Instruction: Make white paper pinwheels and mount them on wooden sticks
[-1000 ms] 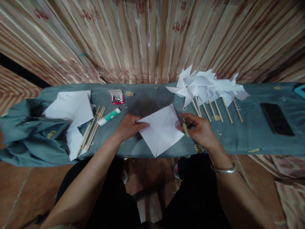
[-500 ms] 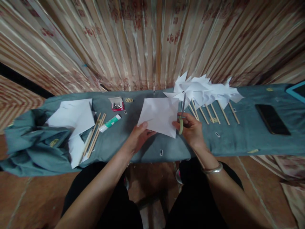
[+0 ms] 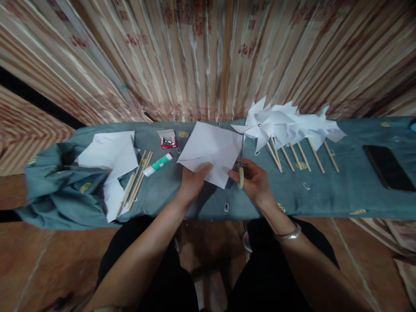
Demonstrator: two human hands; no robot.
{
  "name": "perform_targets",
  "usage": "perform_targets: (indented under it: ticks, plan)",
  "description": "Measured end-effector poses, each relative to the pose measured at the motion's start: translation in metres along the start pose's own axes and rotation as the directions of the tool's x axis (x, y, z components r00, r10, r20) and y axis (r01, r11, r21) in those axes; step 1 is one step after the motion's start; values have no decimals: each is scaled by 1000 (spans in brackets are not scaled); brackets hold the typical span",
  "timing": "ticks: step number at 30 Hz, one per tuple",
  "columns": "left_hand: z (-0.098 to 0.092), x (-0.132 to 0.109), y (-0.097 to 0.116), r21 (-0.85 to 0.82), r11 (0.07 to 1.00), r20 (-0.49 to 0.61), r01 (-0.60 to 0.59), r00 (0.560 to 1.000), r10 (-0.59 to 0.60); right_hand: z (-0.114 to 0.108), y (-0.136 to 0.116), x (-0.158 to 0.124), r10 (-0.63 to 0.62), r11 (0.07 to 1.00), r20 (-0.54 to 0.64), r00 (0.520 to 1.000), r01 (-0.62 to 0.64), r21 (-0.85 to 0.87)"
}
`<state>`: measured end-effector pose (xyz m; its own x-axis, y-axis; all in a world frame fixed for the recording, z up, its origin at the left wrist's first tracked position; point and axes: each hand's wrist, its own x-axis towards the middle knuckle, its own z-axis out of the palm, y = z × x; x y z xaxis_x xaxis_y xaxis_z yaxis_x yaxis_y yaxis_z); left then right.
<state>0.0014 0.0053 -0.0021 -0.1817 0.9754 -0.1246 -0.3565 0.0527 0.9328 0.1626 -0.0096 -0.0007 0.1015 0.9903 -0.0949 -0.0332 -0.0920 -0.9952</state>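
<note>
My left hand (image 3: 192,181) pinches the near edge of a white square sheet of paper (image 3: 211,149) and holds it tilted up above the table. My right hand (image 3: 253,181) grips a pair of scissors (image 3: 241,167) with pale green handles. The blades point away from me along the sheet's right edge. Both hands are over the middle of the blue-grey cloth (image 3: 325,190) that covers the table.
Finished white paper pinwheels (image 3: 286,125) on wooden sticks lie to the right, a black phone (image 3: 388,167) beyond them. To the left are a glue tube (image 3: 158,164), a small red box of pins (image 3: 168,139), loose sticks (image 3: 136,182) and white sheets (image 3: 108,156). A striped curtain hangs behind.
The sheet lay flat on the cloth a second ago; my left hand has lifted it and tilted it up. The scissors have come up along its right edge.
</note>
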Motion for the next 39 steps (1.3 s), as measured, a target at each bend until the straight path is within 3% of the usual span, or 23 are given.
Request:
perform_targets:
  ticks: [3,7,12,17,29,39]
  plan:
    - [-6,7,7,82,995,-18,-49,999,50,-2,-4,-8,61,998,121,991,-59,-25]
    - [-15,18,16,170,978,-58,-119,990,131,-4,-5,-22,148,989,293,945,-140,-51]
    - [-22,29,23,290,940,-113,-181,969,221,-4,-1,-37,281,960,485,828,-230,-163]
    - [-20,29,25,303,934,-114,-190,966,234,2,0,-42,397,915,527,752,-279,-292]
    - [-9,23,19,130,985,-117,-109,985,125,6,5,-38,389,919,522,759,-362,-160]
    - [-11,21,12,146,986,-84,-80,992,93,7,3,-36,389,919,498,775,-363,-152]
